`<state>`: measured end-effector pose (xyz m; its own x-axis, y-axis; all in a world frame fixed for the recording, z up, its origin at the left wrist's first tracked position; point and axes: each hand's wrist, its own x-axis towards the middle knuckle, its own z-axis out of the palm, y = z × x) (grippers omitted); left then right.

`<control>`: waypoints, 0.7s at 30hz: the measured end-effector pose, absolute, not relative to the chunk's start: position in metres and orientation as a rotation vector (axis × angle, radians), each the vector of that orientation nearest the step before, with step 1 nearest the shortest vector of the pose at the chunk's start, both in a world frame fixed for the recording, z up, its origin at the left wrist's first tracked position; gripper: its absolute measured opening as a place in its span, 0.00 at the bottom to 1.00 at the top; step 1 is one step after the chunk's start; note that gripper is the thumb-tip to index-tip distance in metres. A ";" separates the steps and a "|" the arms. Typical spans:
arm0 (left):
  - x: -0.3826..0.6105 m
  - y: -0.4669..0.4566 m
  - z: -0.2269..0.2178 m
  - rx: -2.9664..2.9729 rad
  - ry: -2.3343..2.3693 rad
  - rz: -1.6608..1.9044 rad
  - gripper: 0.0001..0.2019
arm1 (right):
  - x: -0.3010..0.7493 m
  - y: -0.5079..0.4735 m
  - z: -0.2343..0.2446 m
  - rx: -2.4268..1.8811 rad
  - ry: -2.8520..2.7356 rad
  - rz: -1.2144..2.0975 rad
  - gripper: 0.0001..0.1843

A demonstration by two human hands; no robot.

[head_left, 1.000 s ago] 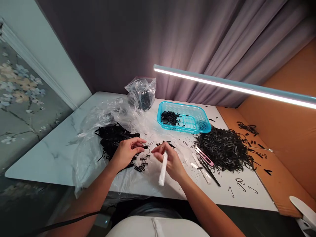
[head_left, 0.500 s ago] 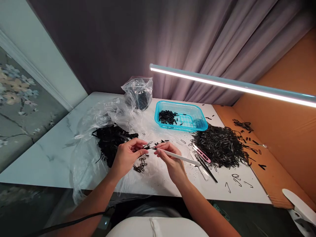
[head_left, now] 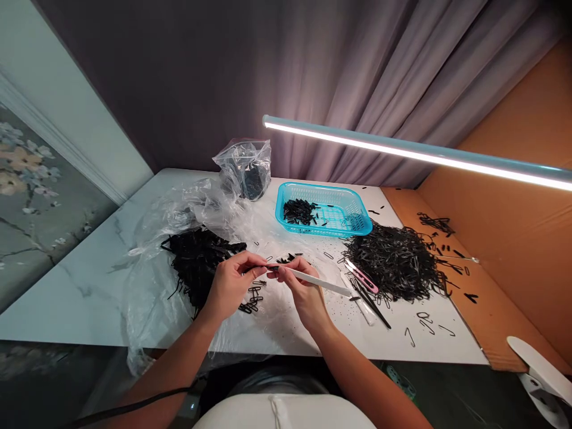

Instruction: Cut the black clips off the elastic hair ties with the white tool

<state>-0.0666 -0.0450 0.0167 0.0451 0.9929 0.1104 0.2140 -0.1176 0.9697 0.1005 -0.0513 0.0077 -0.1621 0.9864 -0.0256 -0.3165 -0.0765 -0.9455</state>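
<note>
white stick (head_left: 319,282) is gripped in your right hand (head_left: 301,293), its long axis slanting up-left, tip reaching your left hand (head_left: 232,286), whose fingertips (head_left: 261,269) nearly meet (holding anything? cannot tell), beside a black pile (head_left: 196,268).

Bright glare from LED light bar (head_left: 402,150), soft shadows, edges bent by wide-angle distortion

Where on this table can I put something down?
Widest is the bare marble at the table's left end, beside the plastic sheet. A smaller patch lies right of the right hand, before the loose clips. Between the two black piles is crowded.
</note>
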 end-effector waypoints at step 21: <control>-0.068 -0.041 0.010 1.551 1.315 1.112 0.09 | 0.111 -0.049 0.005 -0.895 -1.087 1.534 0.12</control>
